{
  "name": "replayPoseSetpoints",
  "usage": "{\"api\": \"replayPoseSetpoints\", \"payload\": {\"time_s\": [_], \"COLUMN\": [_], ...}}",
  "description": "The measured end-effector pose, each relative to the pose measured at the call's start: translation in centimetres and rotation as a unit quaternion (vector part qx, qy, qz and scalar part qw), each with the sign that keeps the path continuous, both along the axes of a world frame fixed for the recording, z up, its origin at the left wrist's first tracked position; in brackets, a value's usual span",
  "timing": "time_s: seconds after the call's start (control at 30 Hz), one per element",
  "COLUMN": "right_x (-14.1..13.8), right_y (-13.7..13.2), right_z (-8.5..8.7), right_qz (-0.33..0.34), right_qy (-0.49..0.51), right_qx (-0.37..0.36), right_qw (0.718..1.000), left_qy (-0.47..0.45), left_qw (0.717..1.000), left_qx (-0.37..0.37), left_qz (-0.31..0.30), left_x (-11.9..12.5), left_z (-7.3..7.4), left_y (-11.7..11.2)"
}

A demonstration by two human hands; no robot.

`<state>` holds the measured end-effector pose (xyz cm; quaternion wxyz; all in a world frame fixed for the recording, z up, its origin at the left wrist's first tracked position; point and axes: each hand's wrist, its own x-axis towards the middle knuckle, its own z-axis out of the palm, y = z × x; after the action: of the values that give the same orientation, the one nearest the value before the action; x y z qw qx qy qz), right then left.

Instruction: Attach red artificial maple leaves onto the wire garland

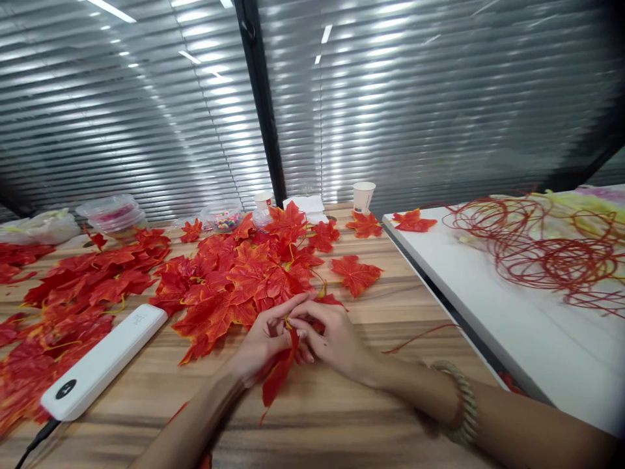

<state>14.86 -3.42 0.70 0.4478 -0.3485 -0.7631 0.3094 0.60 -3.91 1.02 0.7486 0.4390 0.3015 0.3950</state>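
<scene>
Leaf point(279, 374) work sits just in front of the red leaf pile point(234, 280) on the table point(342, 417): the left hand point(266, 342) and right hand point(334, 339) meet, fingers pinching the red leaf where its yellow stem shows, the blade hanging down between them. Holding close to the stem looks best, with light pressure so the fabric doesn't crease. A white device point(102, 361) lies left of the pile.

free: bare wooden table point(342, 404) near edge | blocked: leaf pile point(234, 280) ahead, white device point(105, 360) left
</scene>
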Motion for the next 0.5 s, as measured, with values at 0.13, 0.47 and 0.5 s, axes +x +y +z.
{"api": "replayPoseSetpoints", "payload": {"time_s": [0.13,0.47,0.5], "right_x": [0.04,0.0,0.0], "right_y": [0.08,0.19,0.2], "right_z": [0.09,-0.35,-0.4], "right_qz": [0.003,0.028,0.031], "right_qy": [0.0,0.013,0.012], "right_qx": [-0.004,-0.024,-0.028], "right_qw": [1.0,0.999,0.999], "left_qy": [-0.004,0.027,0.031], "left_qw": [1.0,0.999,0.999], "left_qx": [0.009,0.019,0.019], "left_qz": [-0.011,0.011,0.013], "left_x": [-0.06,-0.08,-0.06], "left_z": [-0.03,-0.3,-0.26], "left_y": [0.07,0.02,0.04]}}
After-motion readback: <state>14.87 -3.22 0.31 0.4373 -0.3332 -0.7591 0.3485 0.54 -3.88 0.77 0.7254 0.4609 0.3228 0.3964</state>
